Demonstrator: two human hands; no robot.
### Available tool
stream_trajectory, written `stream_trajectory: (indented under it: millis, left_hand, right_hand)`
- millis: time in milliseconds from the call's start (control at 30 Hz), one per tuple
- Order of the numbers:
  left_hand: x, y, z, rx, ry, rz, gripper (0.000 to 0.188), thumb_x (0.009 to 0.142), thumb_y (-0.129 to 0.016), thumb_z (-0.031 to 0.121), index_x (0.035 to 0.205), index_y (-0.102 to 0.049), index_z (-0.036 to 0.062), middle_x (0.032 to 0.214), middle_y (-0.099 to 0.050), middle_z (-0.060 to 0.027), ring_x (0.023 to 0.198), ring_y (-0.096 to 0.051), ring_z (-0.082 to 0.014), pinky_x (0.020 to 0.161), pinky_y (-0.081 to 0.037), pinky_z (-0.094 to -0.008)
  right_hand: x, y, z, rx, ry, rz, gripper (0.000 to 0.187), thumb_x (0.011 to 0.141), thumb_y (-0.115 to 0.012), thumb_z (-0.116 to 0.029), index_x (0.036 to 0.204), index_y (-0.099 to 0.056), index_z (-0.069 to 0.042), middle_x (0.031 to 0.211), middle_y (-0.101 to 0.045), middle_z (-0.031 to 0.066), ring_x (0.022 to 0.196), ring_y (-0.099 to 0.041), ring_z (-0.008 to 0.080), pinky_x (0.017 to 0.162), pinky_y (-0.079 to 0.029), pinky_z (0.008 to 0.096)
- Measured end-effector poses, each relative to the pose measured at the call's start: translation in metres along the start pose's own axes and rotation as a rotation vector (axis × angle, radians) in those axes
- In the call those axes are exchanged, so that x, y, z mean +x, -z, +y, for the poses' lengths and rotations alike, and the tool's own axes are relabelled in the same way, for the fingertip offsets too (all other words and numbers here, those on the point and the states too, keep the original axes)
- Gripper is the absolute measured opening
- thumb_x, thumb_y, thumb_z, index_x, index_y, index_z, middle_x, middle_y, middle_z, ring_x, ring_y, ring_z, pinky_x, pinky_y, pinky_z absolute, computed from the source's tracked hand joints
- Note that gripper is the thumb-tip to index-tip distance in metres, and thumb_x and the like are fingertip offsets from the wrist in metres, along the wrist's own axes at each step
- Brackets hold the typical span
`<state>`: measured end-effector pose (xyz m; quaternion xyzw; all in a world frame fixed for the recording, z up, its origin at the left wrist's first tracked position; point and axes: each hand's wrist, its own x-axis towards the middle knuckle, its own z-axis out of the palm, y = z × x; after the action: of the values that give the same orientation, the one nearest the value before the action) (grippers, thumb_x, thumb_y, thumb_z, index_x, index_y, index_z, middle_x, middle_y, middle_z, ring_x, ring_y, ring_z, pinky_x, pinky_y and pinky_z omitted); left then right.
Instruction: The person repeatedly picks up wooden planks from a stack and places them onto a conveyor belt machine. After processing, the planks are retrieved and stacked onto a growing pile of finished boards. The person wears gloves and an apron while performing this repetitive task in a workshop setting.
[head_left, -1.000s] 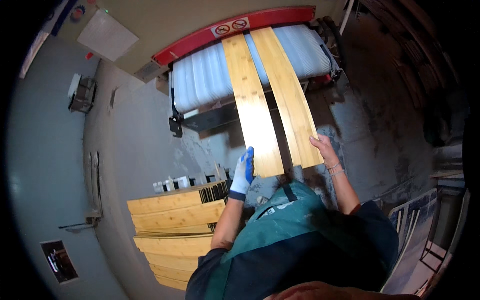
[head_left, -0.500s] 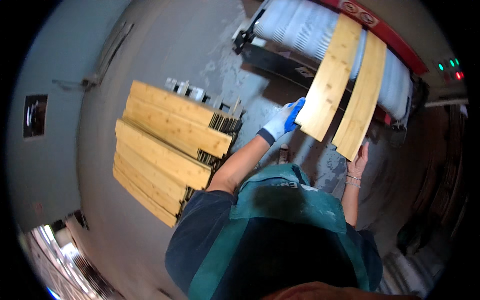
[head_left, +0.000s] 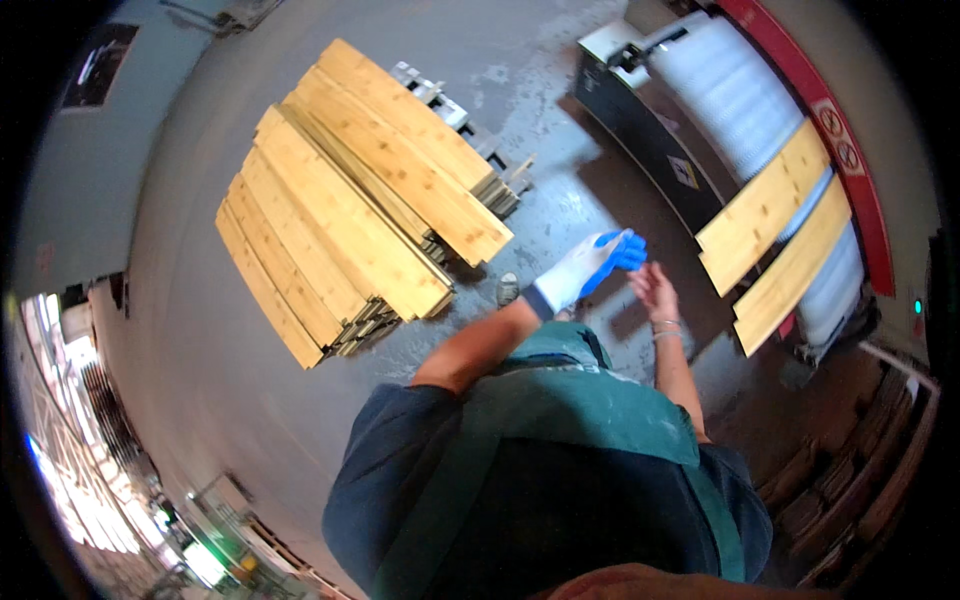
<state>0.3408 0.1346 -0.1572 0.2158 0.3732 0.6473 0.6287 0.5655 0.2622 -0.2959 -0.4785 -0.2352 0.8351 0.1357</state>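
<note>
My left hand [head_left: 597,268], in a white glove with blue palm and fingers, reaches out in front of my body with its fingers stretched and nothing in it. Close beside it is my bare right hand [head_left: 655,291], empty too, its fingers loosely apart and slightly blurred. To the right, one wooden plank [head_left: 768,208] and a second, narrower plank [head_left: 796,268] lie side by side, partly on a machine's pale ribbed belt [head_left: 727,92], their near ends jutting over its edge. Both hands are apart from them. Left of my hands stand stacks of similar planks [head_left: 330,200].
A red guard bar [head_left: 838,140] with warning signs runs across the machine above the belt. The machine's dark side frame [head_left: 650,150] faces me. Light metal supports [head_left: 432,95] show behind the plank stacks. Dark stacked lengths [head_left: 840,480] lie at the lower right.
Both hands have let go of the two planks and come away to the left, close together. The view has turned toward the stacks, so the machine sits farther right.
</note>
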Motion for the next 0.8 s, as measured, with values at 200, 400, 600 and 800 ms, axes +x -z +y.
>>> stream_trajectory:
  millis: [200, 400, 600, 800]
  left_hand:
    - [-0.137, 0.034, 0.057, 0.154, -0.139, 0.252, 0.043, 0.103, -0.045, 0.029, 0.128, -0.054, -0.0059, 0.122, -0.062, -0.015, 0.112, -0.061, -0.0212, 0.1, -0.045, -0.0325]
    - [-0.201, 0.046, 0.098, 0.075, -0.193, 0.381, 0.033, 0.103, -0.046, 0.016, 0.129, -0.052, -0.0032, 0.119, -0.063, -0.0112, 0.11, -0.061, -0.018, 0.097, -0.046, -0.0324]
    - [-0.234, 0.072, 0.057, -0.026, 0.061, 0.37, 0.049, 0.104, -0.043, 0.04, 0.128, -0.053, -0.0024, 0.117, -0.065, -0.0112, 0.106, -0.062, -0.018, 0.095, -0.048, -0.0312]
    - [-0.201, 0.076, 0.05, -0.563, 0.088, 0.256, 0.06, 0.101, -0.041, 0.051, 0.137, -0.045, 0.0025, 0.122, -0.063, -0.011, 0.109, -0.062, -0.0222, 0.096, -0.049, -0.0345]
  right_hand:
    - [0.082, -0.254, 0.072, -1.092, 0.375, -0.277, 0.054, 0.075, -0.082, -0.044, 0.098, -0.065, 0.002, 0.084, -0.063, 0.0055, 0.078, -0.058, 0.013, 0.067, -0.049, 0.0299]
    - [0.126, -0.324, 0.108, -1.347, 0.241, -0.401, 0.078, 0.066, -0.084, -0.053, 0.107, -0.066, 0.01, 0.104, -0.069, 0.0225, 0.095, -0.068, 0.0297, 0.08, -0.054, 0.0409]
    - [0.036, -0.352, 0.032, -1.245, 0.057, -0.64, 0.059, 0.081, -0.078, -0.033, 0.122, -0.06, 0.005, 0.107, -0.069, 0.0114, 0.095, -0.064, 0.0172, 0.087, -0.05, 0.0314]
    - [-0.056, -0.315, -0.062, -1.211, -0.11, -0.741, 0.053, 0.083, -0.079, -0.031, 0.119, -0.061, 0.003, 0.094, -0.069, 0.0012, 0.08, -0.061, 0.0067, 0.073, -0.051, 0.0246]
